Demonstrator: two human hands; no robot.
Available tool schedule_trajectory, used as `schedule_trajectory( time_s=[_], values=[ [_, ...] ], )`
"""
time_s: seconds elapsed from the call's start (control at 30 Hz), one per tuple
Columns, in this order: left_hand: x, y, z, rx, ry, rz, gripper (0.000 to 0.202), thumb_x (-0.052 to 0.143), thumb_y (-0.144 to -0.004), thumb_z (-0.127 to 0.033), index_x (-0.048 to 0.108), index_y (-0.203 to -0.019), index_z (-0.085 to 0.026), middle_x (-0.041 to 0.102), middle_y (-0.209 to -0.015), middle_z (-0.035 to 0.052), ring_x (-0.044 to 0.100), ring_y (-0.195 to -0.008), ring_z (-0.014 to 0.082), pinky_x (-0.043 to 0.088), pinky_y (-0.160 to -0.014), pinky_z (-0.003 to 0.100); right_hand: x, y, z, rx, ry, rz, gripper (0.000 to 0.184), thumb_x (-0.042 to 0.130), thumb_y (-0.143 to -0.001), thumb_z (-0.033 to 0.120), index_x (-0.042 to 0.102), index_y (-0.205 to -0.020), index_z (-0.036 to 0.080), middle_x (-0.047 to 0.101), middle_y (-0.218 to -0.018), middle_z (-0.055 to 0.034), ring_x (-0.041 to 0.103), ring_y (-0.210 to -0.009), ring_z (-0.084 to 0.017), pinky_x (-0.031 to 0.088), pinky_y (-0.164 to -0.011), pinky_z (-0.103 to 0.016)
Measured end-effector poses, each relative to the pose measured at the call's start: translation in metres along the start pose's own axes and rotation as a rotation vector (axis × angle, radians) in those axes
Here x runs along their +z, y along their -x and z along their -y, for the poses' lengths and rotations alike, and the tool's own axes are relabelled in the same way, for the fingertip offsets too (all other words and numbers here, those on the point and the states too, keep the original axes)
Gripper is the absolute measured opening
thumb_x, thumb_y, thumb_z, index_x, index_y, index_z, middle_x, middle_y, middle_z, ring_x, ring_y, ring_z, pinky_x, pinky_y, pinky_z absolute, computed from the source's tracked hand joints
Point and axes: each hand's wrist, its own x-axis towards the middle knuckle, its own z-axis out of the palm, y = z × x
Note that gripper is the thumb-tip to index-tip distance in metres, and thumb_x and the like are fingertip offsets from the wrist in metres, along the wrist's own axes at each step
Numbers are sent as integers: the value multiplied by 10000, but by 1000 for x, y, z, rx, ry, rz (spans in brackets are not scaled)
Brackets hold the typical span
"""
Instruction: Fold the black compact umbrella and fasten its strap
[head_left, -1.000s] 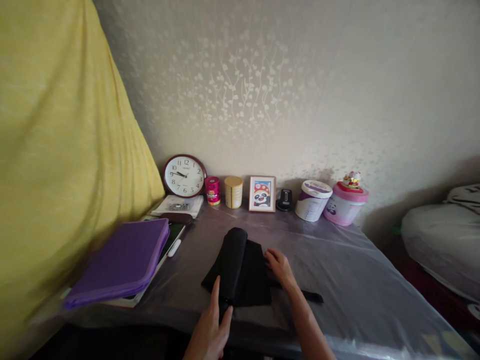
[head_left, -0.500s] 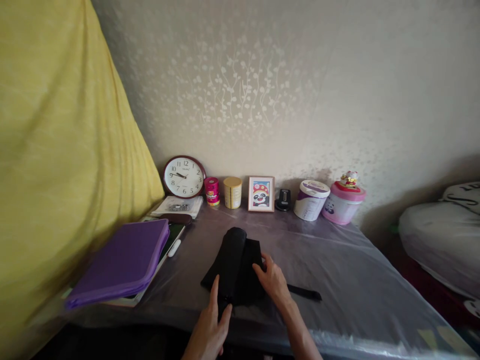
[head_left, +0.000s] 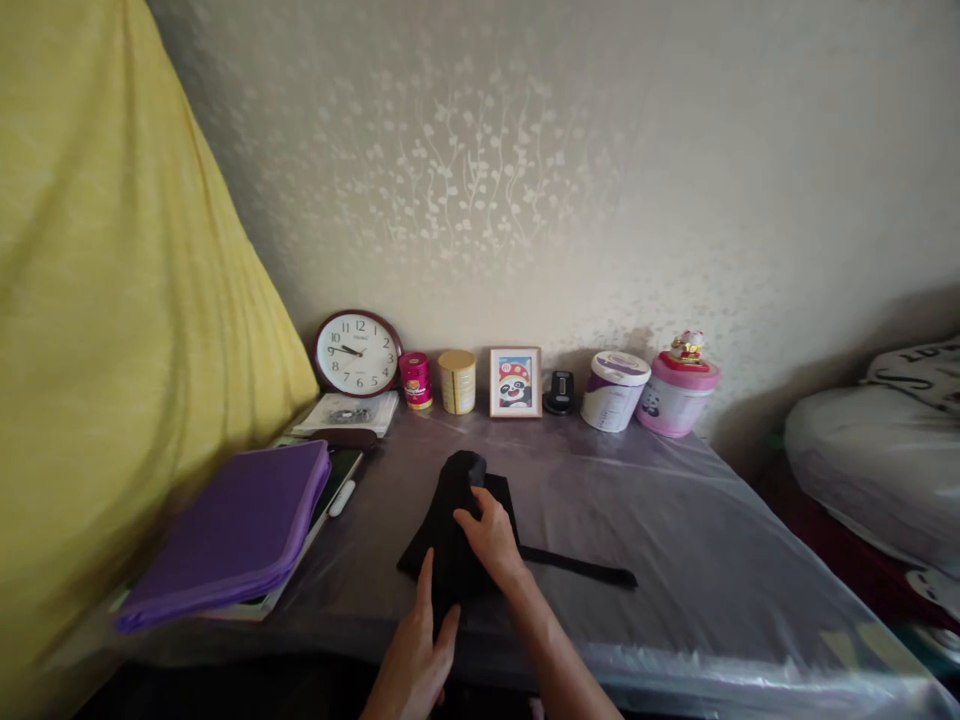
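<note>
A black folding umbrella [head_left: 441,520], its loose fabric partly gathered round the middle, lies on the table with the far end pointing at the wall. My left hand [head_left: 420,645] holds its near end, index finger along the left side and thumb on the right. Over the right side of the gathered fabric, my right hand [head_left: 491,540] is closed on the cloth, fingers curled across the top. A fabric flap [head_left: 501,490] sticks out beyond my right hand. From beneath my right wrist a black strap [head_left: 585,568] stretches out to the right.
At the left lie a purple zip folder [head_left: 225,530], a white marker-like item [head_left: 342,498] and papers [head_left: 349,412]. Along the wall stand a clock [head_left: 358,352], a pink tin [head_left: 416,380], a yellow canister [head_left: 457,382], a picture frame [head_left: 515,412], a small black device [head_left: 560,392] and two tubs [head_left: 615,395].
My right hand has moved left from the flap onto the gathered middle of the umbrella. More of the strap shows. My left hand stays at the near end. The view has shifted slightly.
</note>
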Motion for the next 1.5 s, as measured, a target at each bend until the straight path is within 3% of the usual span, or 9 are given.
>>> schedule_trajectory(
  time_s=[0.17, 0.4, 0.6, 0.73, 0.83, 1.1, 1.23, 1.5],
  values=[
    [1, -2, 3, 33, 58, 1, 683, 343, -858, -413, -36, -1406, -263, 399, -1344, 185, 495, -313, 67, 426, -365, 258, 5, 1, 7, -10, 94, 43, 421, 551, -736, 213, 547, -1144, 112, 638, -1057, -120, 581, -1004, -234, 435, -846, -310],
    [2, -1, 1, -22, 17, 10, 685, 330, -874, -401, -84, -1397, -247, 574, -1151, 172, 474, -296, 58, 384, -319, 203, 5, 6, 14, -58, 183, 81, 393, 548, -742, 216, 567, -1123, 121, 644, -1051, -117, 589, -989, -241, 432, -847, -323],
    [2, 1, 0, 7, 38, -3, 665, 326, -876, -382, -68, -1396, -254, 512, -1221, 192, 476, -303, 49, 390, -309, 201, 4, 12, 15, -100, 199, 105, 320, 532, -746, 210, 606, -1053, 159, 654, -1010, -83, 603, -932, -204, 434, -828, -297],
    [2, 1, 0, -1, 31, 0, 684, 337, -876, -380, -66, -1399, -201, 620, -1035, 155, 469, -299, 61, 386, -317, 197, 4, 22, 17, -156, 238, 123, 247, 526, -751, 223, 635, -968, 177, 656, -893, -62, 613, -833, -189, 446, -771, -286],
    [2, 0, 0, -1, 35, 6, 699, 336, -874, -403, -80, -1397, -197, 623, -1026, 150, 461, -293, 64, 365, -303, 200, 4, 29, 18, -192, 254, 126, 213, 525, -752, 215, 640, -929, 191, 635, -849, -45, 604, -771, -170, 449, -726, -269],
    [1, -6, 9, 33, -21, -14, 692, 349, -873, -369, -53, -1393, -156, 646, -922, 125, 493, -338, 75, 375, -379, 194, 5, 45, 16, -306, 236, 106, 216, 517, -750, 166, 619, -937, 199, 577, -908, -42, 558, -848, -152, 435, -786, -254],
    [1, -5, 9, 53, 41, -7, 742, 372, -858, -409, -74, -1389, -144, 636, -727, 54, 485, -336, 94, 365, -355, 199, 6, 49, 17, -327, 247, 104, 235, 500, -757, 147, 613, -957, 197, 568, -927, -44, 541, -889, -156, 418, -823, -262],
    [2, 2, 1, 98, 204, -95, 877, 493, -802, -400, -144, -1378, -219, 513, -522, -80, 447, -308, 93, 359, -316, 189, 7, 55, 20, -434, 268, 179, 186, 484, -790, 169, 633, -873, 243, 606, -871, 6, 528, -845, -134, 372, -831, -273]
  ],
)
